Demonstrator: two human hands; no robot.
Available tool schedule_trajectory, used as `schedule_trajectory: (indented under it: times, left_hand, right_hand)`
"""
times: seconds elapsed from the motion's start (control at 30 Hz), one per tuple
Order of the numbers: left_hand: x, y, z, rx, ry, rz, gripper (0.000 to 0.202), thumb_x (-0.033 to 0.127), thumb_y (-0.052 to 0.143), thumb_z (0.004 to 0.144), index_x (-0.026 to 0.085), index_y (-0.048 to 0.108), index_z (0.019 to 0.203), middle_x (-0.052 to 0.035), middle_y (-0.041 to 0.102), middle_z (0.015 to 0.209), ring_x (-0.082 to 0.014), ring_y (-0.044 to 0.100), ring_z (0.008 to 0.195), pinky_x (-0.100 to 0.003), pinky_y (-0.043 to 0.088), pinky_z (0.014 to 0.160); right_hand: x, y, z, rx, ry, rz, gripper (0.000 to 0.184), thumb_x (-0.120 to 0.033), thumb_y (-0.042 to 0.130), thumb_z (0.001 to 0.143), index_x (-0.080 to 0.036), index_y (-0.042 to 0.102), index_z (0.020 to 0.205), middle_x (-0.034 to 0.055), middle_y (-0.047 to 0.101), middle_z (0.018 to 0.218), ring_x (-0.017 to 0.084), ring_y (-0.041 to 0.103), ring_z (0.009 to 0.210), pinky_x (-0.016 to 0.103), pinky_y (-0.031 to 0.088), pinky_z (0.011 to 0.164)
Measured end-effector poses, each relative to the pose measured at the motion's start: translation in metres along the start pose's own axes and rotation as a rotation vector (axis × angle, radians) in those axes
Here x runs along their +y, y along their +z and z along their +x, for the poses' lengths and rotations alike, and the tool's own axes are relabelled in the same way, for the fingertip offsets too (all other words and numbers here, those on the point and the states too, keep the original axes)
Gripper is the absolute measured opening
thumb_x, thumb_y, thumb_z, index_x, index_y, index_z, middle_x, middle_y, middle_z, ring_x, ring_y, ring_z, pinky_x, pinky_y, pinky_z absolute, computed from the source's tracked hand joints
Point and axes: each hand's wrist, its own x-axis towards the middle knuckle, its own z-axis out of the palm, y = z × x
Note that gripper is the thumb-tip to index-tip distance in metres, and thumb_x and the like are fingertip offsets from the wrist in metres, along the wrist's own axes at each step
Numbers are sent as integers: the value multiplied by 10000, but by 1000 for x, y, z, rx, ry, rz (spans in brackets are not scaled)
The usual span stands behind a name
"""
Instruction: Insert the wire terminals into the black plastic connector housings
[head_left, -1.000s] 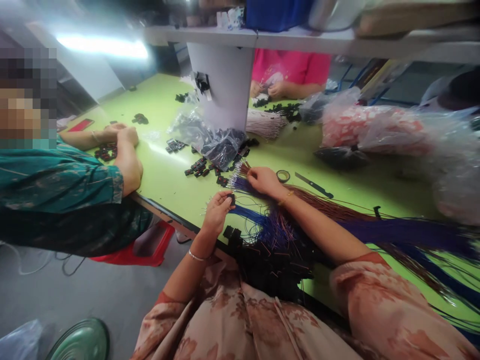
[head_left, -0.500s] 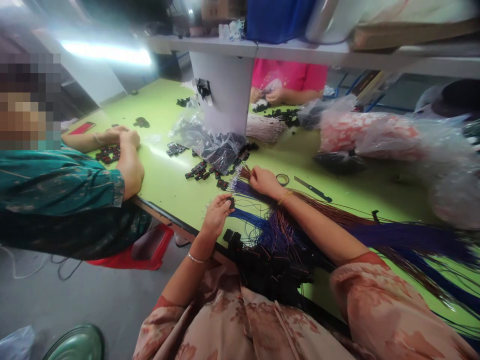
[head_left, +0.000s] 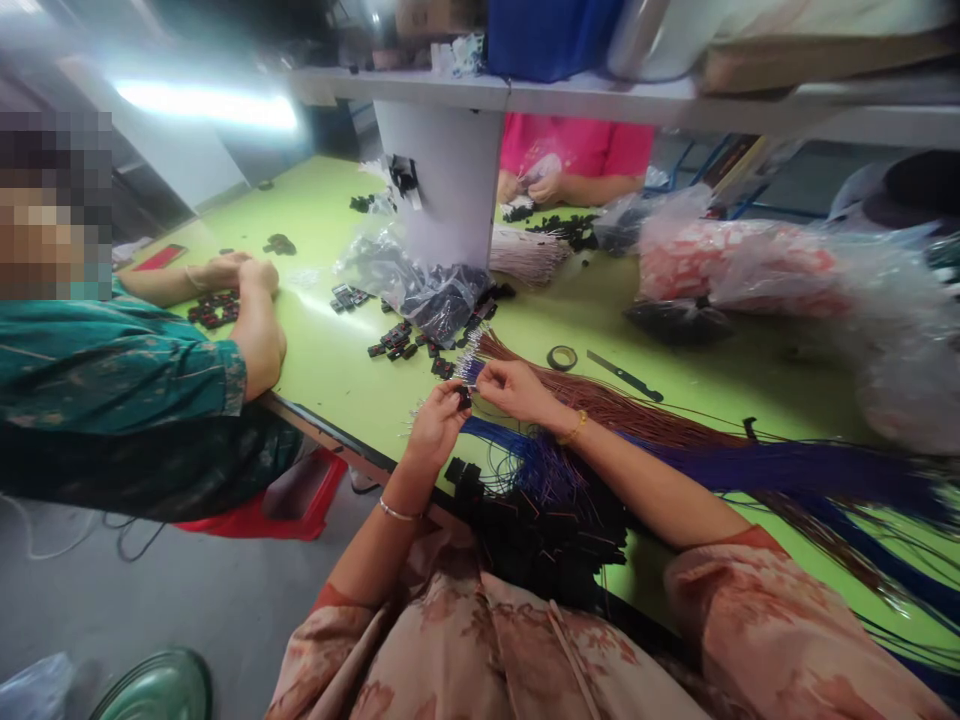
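My left hand (head_left: 435,428) is closed, with a small black connector housing (head_left: 464,398) pinched between thumb and fingers. Close beside it, my right hand (head_left: 517,392) pinches a thin wire, its pale tip at the connector; whether the tip is inside it I cannot tell. Brown wires (head_left: 600,395) with silvery terminals fan out behind my right hand. Under my right forearm runs a purple-blue wire bundle (head_left: 720,465), and bright blue wires (head_left: 491,432) lie below my hands. A heap of black connectors (head_left: 547,535) with wire in them sits at the table edge before me.
Loose black connectors (head_left: 391,341) and a clear bag of black parts (head_left: 450,305) lie beyond my hands. A tape roll (head_left: 562,358) and a cutter knife (head_left: 626,377) are to the right. One co-worker in a green sleeve (head_left: 150,345) sits left; another in pink (head_left: 577,148) works opposite.
My right hand has moved from the wire ends toward me, down to the connector in my left hand, with a wire in its fingers. The left hand has hardly moved.
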Motion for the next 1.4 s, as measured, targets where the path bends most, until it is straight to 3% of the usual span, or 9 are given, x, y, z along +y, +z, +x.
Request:
schedule_trajectory:
  times: [0.3, 0.63, 0.93, 1.13, 1.23, 1.3, 1.37, 1.4]
  left_hand:
    - [-2, 0, -2, -27, -11, -49, 195, 90, 659, 745, 150, 647, 930, -36, 630, 898, -104, 578, 786, -229, 453, 711]
    - [-2, -1, -5, -39, 47, 44, 281, 150, 754, 668, 166, 644, 927, -12, 632, 861, -93, 578, 751, -217, 461, 687]
    - [-2, 2, -10, 45, 108, 250, 347, 242, 792, 623, 159, 654, 930, -11, 642, 825, -84, 565, 707, -206, 452, 646]
    - [-3, 2, -9, 61, 146, 346, 343, 261, 780, 618, 157, 641, 914, -23, 646, 820, -100, 573, 703, -218, 461, 637]
    - [-5, 11, -24, 79, 282, 534, 254, 269, 700, 723, 161, 635, 943, -43, 656, 841, -129, 597, 735, -256, 487, 674]
    - [-9, 25, -43, 46, 501, 748, 187, 242, 606, 816, 171, 641, 985, -67, 673, 907, -156, 619, 820, -298, 502, 760]
    - [-18, 43, -66, -129, 753, 1001, 199, 185, 519, 867, 182, 652, 1015, -89, 683, 982, -182, 620, 935, -333, 493, 860]
    - [-25, 52, -77, -307, 831, 1121, 237, 155, 489, 872, 182, 653, 1041, -94, 689, 995, -191, 618, 965, -339, 489, 884]
  right_hand:
    - [-10, 4, -9, 36, 40, -171, 151, -223, 515, 734, -165, 535, 596, -29, 510, 559, 89, 381, 536, 239, 242, 541]
    - [-5, 10, -8, 38, 84, -154, 181, -249, 520, 751, -168, 517, 590, -38, 478, 537, 84, 358, 520, 237, 226, 526]
    - [-2, 11, -13, -47, -106, -224, 119, -199, 500, 799, -160, 549, 697, -4, 537, 634, 101, 393, 577, 236, 257, 573]
    - [-1, 14, -17, -37, -86, -253, 173, -193, 515, 789, -173, 485, 620, -17, 494, 584, 97, 351, 547, 247, 228, 556]
    - [1, 2, -13, -103, -55, -149, 168, -220, 498, 808, -164, 528, 653, -21, 515, 605, 96, 390, 566, 235, 260, 563]
    - [0, -10, -7, -133, -16, -71, 197, -267, 482, 835, -156, 571, 699, -15, 550, 643, 100, 431, 599, 227, 295, 580]
    - [-1, -18, 0, -140, 27, -80, 227, -296, 484, 840, -149, 590, 704, -7, 571, 652, 103, 441, 603, 230, 308, 585]
    - [-3, -19, 3, -155, 37, -115, 225, -292, 492, 834, -147, 596, 695, -2, 582, 653, 104, 446, 600, 234, 309, 586]
